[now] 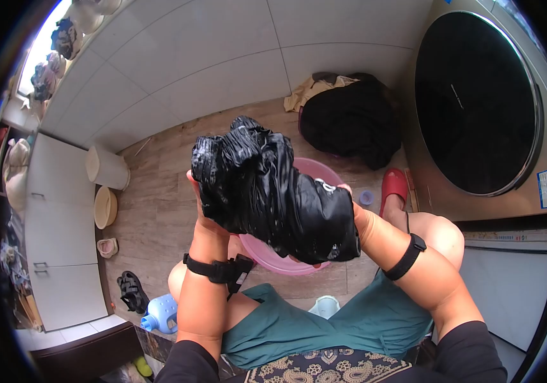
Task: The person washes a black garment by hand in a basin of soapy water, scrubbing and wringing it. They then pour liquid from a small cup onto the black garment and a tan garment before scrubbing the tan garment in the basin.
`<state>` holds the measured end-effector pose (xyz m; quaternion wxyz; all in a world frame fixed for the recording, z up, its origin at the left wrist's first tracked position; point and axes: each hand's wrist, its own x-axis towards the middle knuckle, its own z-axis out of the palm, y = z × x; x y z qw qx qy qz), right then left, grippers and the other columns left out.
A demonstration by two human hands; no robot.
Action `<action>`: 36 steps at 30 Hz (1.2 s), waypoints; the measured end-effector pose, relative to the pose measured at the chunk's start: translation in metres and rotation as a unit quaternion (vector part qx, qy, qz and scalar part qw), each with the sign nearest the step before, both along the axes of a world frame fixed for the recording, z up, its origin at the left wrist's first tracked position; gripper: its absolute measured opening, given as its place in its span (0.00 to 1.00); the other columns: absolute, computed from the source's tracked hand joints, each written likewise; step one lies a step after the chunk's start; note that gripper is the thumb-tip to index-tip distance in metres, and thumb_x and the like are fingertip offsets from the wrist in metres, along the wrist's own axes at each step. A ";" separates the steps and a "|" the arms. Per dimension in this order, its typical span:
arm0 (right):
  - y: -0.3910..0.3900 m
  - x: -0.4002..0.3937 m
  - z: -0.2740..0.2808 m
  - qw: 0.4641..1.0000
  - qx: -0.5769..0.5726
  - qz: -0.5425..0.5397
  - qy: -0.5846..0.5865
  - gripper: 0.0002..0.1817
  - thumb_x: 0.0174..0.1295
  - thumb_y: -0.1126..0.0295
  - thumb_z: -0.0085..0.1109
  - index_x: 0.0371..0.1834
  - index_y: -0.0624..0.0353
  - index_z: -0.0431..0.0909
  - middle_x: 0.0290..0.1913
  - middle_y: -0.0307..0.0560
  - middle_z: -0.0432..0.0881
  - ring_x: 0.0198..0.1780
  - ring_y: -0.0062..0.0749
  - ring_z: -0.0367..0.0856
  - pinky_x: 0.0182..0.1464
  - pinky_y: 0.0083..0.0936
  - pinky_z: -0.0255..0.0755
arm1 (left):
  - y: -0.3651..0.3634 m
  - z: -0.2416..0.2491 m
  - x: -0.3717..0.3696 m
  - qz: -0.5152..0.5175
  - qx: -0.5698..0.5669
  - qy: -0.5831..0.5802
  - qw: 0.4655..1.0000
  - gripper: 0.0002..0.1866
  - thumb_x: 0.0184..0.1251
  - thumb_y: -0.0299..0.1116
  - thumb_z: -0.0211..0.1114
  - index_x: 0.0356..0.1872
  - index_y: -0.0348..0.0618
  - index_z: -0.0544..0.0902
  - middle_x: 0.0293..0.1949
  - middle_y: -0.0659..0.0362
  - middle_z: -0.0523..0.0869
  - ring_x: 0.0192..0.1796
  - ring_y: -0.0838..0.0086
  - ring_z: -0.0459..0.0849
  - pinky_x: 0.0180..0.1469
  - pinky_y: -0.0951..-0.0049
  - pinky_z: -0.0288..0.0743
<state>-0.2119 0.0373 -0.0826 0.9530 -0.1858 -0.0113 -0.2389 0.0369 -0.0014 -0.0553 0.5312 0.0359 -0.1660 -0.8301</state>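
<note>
A wet, shiny black garment (273,198) is held up in front of me, bunched and wrinkled, with a small white drawstring on its right part. My left hand (202,207) grips its left end, fingers mostly behind the cloth. At the right end my right hand (355,207) holds it, its fingers largely hidden by the fabric. Below the garment, a pink basin (315,167) stands on the floor, its middle covered from view.
Dark clothes (350,118) lie heaped near the wall. A round-doored appliance (478,102) stands at right, white cabinets (66,230) at left. A beige bucket (107,167), a blue bottle (160,314), black sandals (132,292) and a small purple cap (366,197) are on the floor.
</note>
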 end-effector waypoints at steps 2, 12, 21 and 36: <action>0.004 0.001 -0.001 0.999 0.008 0.025 -0.025 0.50 0.57 0.31 0.62 0.75 0.55 0.65 0.71 0.52 0.74 0.71 0.38 0.72 0.76 0.39 0.61 | -0.002 -0.012 0.008 0.037 -0.014 -0.117 0.992 0.44 0.68 0.69 0.56 0.74 0.46 0.66 0.71 0.53 0.72 0.71 0.56 0.71 0.73 0.51 0.66; -0.007 -0.004 0.014 0.999 0.014 0.022 -0.026 0.60 0.47 0.15 0.45 0.71 0.55 0.69 0.59 0.60 0.81 0.53 0.52 0.86 0.37 0.45 0.87 | 0.000 -0.002 0.003 0.054 -0.029 -0.152 0.986 0.41 0.68 0.64 0.59 0.74 0.46 0.67 0.71 0.52 0.73 0.71 0.56 0.72 0.74 0.51 0.65; -0.010 -0.011 0.021 0.999 -0.020 0.042 0.015 0.62 0.45 0.14 0.44 0.72 0.55 0.69 0.61 0.58 0.81 0.57 0.53 0.84 0.42 0.41 0.87 | 0.001 0.012 -0.004 -0.027 -0.048 -0.051 0.997 0.45 0.65 0.67 0.61 0.74 0.46 0.67 0.71 0.51 0.72 0.71 0.56 0.72 0.74 0.50 0.65; -0.014 -0.004 0.063 0.935 -0.209 -0.044 0.282 0.42 0.56 0.55 0.74 0.70 0.66 0.67 0.59 0.51 0.80 0.59 0.32 0.79 0.64 0.30 0.72 | -0.002 0.014 0.003 0.042 -0.023 -0.356 0.933 0.26 0.75 0.50 0.59 0.61 0.38 0.79 0.55 0.51 0.85 0.54 0.65 0.86 0.59 0.61 0.81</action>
